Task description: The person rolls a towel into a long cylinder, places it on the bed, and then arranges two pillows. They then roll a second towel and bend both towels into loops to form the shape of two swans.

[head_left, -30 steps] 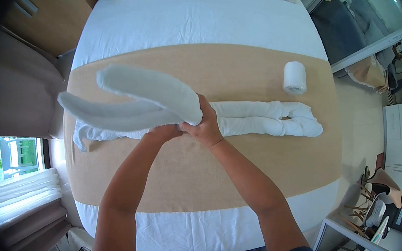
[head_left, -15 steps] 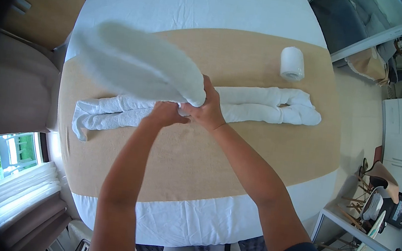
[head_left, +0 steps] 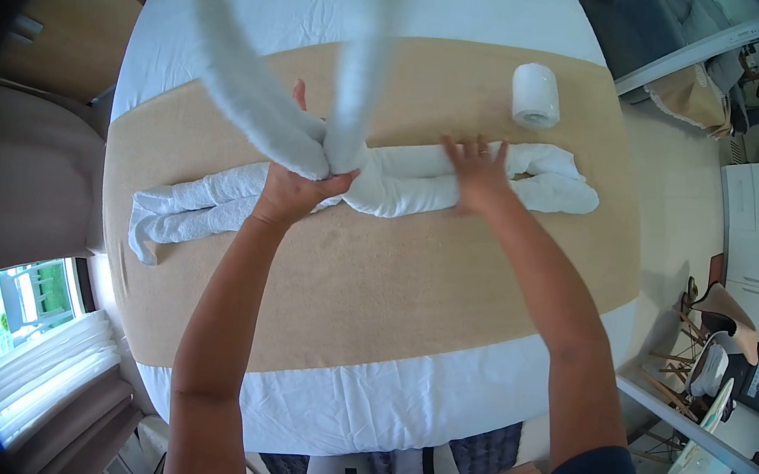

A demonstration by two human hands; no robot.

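Note:
Two long white towel rolls (head_left: pixel 250 96) rise from the middle of the bed, their far ends blurred. My left hand (head_left: pixel 296 188) is closed round their lower ends, thumb pointing right. Beneath and to both sides lies another white rolled towel (head_left: pixel 404 188), stretched left to right across the beige bed runner (head_left: pixel 374 283), its left end greyish and forked. My right hand (head_left: pixel 479 169) is open, fingers spread and slightly blurred, over the right half of the lying towel. A white wrapped roll (head_left: pixel 536 96) stands behind it.
White bedding (head_left: pixel 400 389) shows along the near and far edges of the bed. A window with a white curtain (head_left: pixel 56 364) is at the lower left. Cabinets (head_left: pixel 751 219), chairs and a plant are at the right. A glass panel's white frame (head_left: pixel 700 53) crosses the upper right.
My right hand has let go of the raised towel and moved right, opening. The raised towel has swung and parted into two rolls. The view has shifted slightly.

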